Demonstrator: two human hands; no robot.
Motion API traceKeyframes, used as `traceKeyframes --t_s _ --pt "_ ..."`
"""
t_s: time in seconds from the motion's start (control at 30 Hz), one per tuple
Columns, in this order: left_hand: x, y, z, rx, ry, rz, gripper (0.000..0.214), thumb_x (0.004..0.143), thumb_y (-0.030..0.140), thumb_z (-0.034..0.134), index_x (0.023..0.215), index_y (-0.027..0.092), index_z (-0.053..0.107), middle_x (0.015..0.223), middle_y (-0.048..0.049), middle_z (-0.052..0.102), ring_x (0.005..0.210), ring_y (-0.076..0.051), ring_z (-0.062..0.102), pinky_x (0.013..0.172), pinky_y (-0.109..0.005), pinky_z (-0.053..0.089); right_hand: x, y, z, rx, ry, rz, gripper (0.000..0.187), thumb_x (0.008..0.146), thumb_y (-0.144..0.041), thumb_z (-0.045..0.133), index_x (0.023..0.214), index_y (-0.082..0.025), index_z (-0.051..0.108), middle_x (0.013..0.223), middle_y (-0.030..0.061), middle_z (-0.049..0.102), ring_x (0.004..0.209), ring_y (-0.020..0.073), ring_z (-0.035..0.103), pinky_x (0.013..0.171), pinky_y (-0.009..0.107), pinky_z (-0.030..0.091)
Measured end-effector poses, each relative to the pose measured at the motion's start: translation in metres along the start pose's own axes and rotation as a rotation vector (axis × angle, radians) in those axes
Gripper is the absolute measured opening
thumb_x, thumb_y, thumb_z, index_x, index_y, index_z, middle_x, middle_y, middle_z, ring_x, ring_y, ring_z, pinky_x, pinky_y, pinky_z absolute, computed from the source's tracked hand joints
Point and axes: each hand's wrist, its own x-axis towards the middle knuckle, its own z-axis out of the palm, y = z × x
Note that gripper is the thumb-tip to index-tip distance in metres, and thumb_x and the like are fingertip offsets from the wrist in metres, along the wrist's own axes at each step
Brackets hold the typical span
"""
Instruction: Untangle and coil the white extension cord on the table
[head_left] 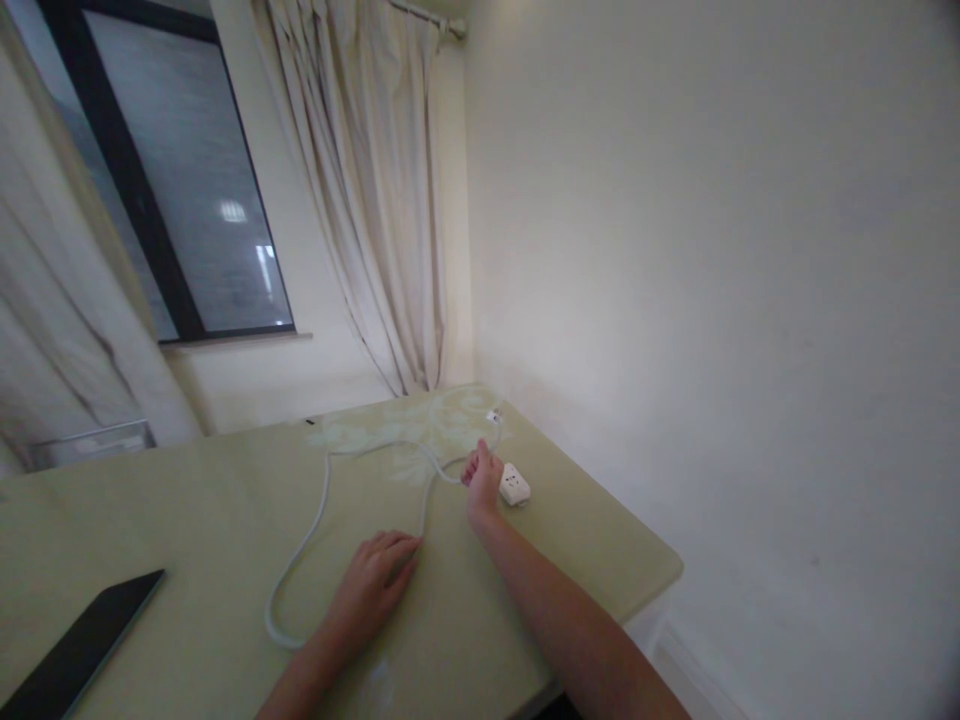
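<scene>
A white cable (324, 500) lies in a loose loop on the table (225, 520). My right hand (484, 480) is closed around the cable near its far end, thumb pointing up. Just beyond the fingers, that end carries a small white plug (493, 415). Right beside this hand sits a white socket block (514, 484) with dark holes on its face. My left hand (382, 568) rests low on the tabletop, palm down, its fingertips and thumb together on a nearer strand of the cable. Part of the loop disappears behind the left forearm.
At the lower left lies a flat dark panel (86, 640). A small black object (310, 421) is at the table's back edge. A white wall (712, 300) borders the right side, and curtains (375, 200) hang by the window (187, 170) behind.
</scene>
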Motion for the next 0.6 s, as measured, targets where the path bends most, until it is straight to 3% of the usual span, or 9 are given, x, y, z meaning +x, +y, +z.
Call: traceKeyframes --t_s 0.17,0.27,0.33,0.37,0.47,0.6 --pt "0.008 -0.002 0.006 0.002 0.015 -0.089 0.046 0.1 0.038 0.046 0.139 0.019 0.062 0.118 -0.0134 0.073 0.108 -0.026 0.068 0.101 -0.042 0.05 -0.017 0.015 -0.008 -0.049 -0.111 0.063 0.067 0.077 -0.076 0.066 0.052 -0.025 0.03 0.045 -0.0093 0.027 0.042 0.0075 0.023 0.043 0.025 0.019" --pt "0.026 0.009 0.004 0.062 -0.073 -0.187 0.066 0.099 0.034 0.043 0.161 0.012 0.032 0.111 -0.0135 0.074 0.104 -0.025 0.07 0.096 -0.039 0.051 -0.027 0.02 -0.006 -0.057 -0.213 0.071 0.067 0.078 -0.077 0.066 0.051 -0.024 0.035 0.048 -0.0075 0.031 0.046 0.0089 0.029 0.049 0.026 0.027" --pt "0.043 0.02 0.002 0.181 -0.159 -0.264 0.072 0.1 0.032 0.041 0.166 0.012 0.017 0.113 -0.0142 0.075 0.106 -0.025 0.071 0.094 -0.037 0.051 -0.034 0.021 -0.005 -0.092 -0.305 0.044 0.066 0.082 -0.077 0.062 0.051 -0.022 0.041 0.05 -0.0048 0.038 0.052 0.0113 0.037 0.056 0.028 0.035" --pt "0.051 0.025 0.001 0.25 -0.199 -0.299 0.07 0.101 0.031 0.04 0.166 0.014 0.018 0.117 -0.0154 0.074 0.109 -0.026 0.071 0.094 -0.037 0.051 -0.037 0.021 -0.005 -0.116 -0.349 0.025 0.066 0.084 -0.077 0.06 0.051 -0.022 0.045 0.052 -0.0032 0.042 0.055 0.0125 0.041 0.06 0.029 0.038" --pt "0.073 0.033 0.003 0.394 -0.276 -0.363 0.056 0.102 0.03 0.037 0.156 0.017 0.042 0.118 -0.0206 0.074 0.109 -0.032 0.073 0.089 -0.041 0.053 -0.046 0.015 -0.006 -0.178 -0.452 0.007 0.061 0.088 -0.072 0.06 0.054 -0.021 0.055 0.057 -0.0004 0.052 0.062 0.0151 0.049 0.068 0.029 0.041" --pt "0.088 0.03 0.008 0.443 -0.266 -0.367 0.046 0.101 0.027 0.036 0.14 0.015 0.059 0.105 -0.0235 0.075 0.099 -0.035 0.075 0.082 -0.044 0.054 -0.053 0.003 -0.008 -0.226 -0.554 0.046 0.057 0.091 -0.066 0.059 0.056 -0.021 0.06 0.062 0.0008 0.057 0.065 0.0168 0.052 0.068 0.03 0.042"
